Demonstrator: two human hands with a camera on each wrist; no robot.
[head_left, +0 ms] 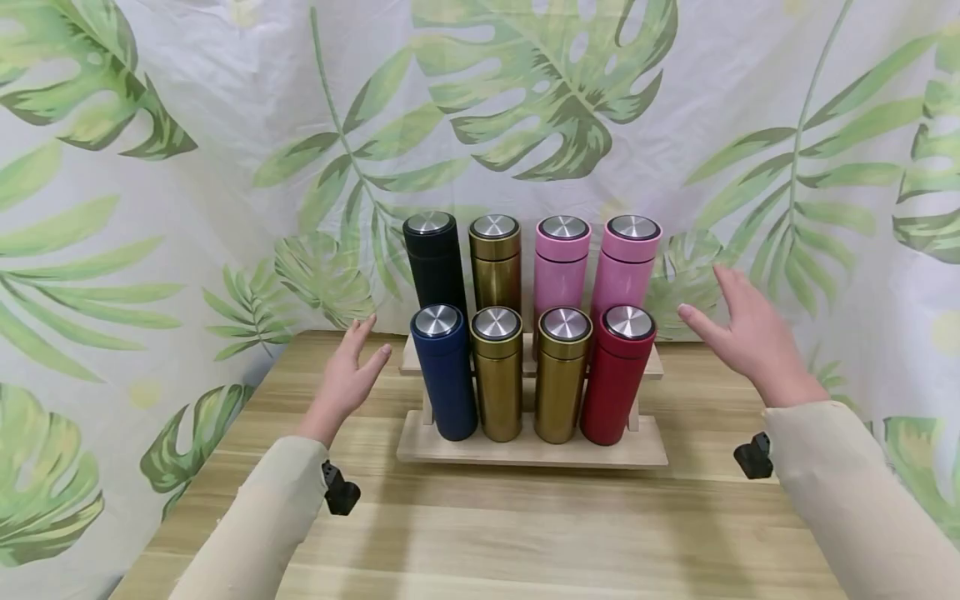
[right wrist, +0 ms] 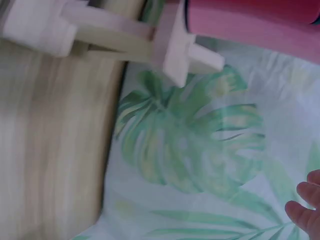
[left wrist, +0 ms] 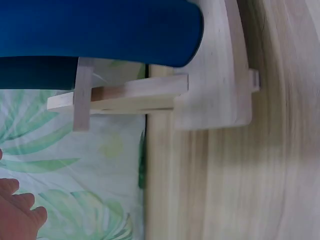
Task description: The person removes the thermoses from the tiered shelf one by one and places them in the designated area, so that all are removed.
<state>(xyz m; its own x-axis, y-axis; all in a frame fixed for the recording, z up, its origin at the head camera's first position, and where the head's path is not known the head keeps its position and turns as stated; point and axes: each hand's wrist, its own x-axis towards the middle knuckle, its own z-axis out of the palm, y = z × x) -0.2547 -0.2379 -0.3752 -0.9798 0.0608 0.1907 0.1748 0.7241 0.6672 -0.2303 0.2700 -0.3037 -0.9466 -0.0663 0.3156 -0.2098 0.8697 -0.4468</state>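
Observation:
A two-tier wooden rack [head_left: 532, 450] holds two rows of upright flasks with silver lids. The front row has a blue flask [head_left: 448, 383], two gold flasks [head_left: 500, 392] and a red flask [head_left: 615, 387]. Behind stand a black flask [head_left: 433, 267], another gold flask [head_left: 497, 279] and two pink flasks [head_left: 561, 279]. My left hand [head_left: 348, 375] hovers left of the blue flask, fingers extended and holding nothing. On the other side, my right hand [head_left: 753, 337] is raised right of the red and pink flasks, thumb apart from its fingers, also holding nothing.
The rack stands on a wood-grain table [head_left: 555, 533] near its back edge. A white cloth [head_left: 247, 192] with green leaf prints hangs behind and beside the table. Small black wrist cameras [head_left: 341, 490] sit on both sleeves.

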